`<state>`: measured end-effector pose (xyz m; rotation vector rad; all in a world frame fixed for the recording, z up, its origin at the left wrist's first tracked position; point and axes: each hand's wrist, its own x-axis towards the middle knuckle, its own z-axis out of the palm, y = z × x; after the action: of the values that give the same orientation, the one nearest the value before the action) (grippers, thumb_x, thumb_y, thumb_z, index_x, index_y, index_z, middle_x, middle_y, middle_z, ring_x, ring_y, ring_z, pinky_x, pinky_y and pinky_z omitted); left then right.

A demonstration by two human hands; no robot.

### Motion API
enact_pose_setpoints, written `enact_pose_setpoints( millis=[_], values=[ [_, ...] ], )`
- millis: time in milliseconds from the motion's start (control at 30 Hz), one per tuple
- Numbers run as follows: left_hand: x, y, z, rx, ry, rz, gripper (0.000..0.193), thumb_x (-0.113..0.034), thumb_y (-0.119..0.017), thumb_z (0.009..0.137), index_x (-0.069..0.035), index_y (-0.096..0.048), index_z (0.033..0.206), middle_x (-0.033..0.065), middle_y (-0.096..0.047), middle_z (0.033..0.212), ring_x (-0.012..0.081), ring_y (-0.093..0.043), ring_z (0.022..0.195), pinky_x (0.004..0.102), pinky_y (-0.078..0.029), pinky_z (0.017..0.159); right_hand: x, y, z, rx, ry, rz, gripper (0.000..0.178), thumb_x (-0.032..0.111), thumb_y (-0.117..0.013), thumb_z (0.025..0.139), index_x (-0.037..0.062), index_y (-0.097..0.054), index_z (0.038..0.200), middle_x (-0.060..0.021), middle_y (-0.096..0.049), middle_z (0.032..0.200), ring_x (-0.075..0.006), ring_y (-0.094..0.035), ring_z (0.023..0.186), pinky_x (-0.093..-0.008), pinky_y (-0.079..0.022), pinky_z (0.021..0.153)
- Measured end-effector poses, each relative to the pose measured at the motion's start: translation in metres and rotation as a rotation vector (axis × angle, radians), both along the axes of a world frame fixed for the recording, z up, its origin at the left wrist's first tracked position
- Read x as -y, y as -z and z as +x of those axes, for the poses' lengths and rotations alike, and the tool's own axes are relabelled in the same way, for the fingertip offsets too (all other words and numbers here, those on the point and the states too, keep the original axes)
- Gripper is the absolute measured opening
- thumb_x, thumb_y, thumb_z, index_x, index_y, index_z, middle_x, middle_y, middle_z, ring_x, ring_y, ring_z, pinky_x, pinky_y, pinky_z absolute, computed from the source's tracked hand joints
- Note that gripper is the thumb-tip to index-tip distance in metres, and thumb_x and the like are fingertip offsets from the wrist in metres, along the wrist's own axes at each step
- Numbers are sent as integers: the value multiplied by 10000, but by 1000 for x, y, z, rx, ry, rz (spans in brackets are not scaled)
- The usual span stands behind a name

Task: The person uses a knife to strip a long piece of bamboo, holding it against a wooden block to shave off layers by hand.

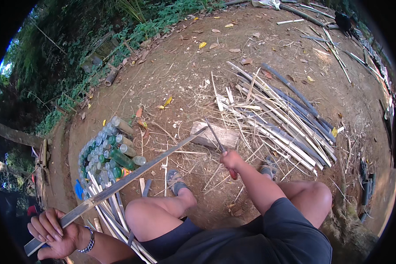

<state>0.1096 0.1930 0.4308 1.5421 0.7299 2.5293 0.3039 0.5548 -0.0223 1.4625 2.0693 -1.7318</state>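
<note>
- Although its near end sits in the left hand [53,231], the long wooden strip [132,174] slants away to the wooden block [222,137], its far tip over the block's upper left corner.
- The strip is straight, narrow and flat, greyish tan along its length, darker toward the far tip.
- Pale and weathered, the block lies on the earth ground [180,88] among thin shavings.
- Fingers cover part of the strip; a short end shows beyond them. Whether the tip rests on the block, or the knife [214,133] meets the strip, is hard to tell.
- The strip partly hides a bundle of pale slats [111,207] beside the left leg.
- The left hand is closed round the strip, fingers curled over it.
- The right hand [231,159] grips the knife, reddish handle showing below the fist, the slim dark blade crossing the block's upper edge.
- Glass bottles [119,156] are heaped left of the block; a pile of split lengths [290,123] lies to its right.
</note>
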Motion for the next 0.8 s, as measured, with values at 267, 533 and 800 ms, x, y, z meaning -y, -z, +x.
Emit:
enact_pose_setpoints(
  millis=[267,533,800],
  values=[
    [8,15,-9,-43,-262,70,604,-549,-770,739,-42,-535,970,13,-416,735,83,-400,531,219,-327,502,45,-50,27,-181,53,-84,448,288,-699,839,-12,-518,1118,-138,-638,841,-231,-647,707,-369,-525,685],
    [2,19,-13,105,-422,22,522,-560,-506,939,-47,-527,1035,2,-382,733,108,-370,614,263,-340,573,51,-34,4,-514,239,-363,171,212,-596,934,48,-552,955,-1,-505,682,-103,-473,525,-277,-410,459],
    [16,26,-15,120,-397,46,509,-568,-492,946,-63,-511,1009,-13,-351,702,96,-335,577,251,-313,546,68,-37,-15,-581,320,-493,228,269,-589,963,72,-488,1014,-25,-517,692,-128,-502,515,-275,-447,460]
  ],
)
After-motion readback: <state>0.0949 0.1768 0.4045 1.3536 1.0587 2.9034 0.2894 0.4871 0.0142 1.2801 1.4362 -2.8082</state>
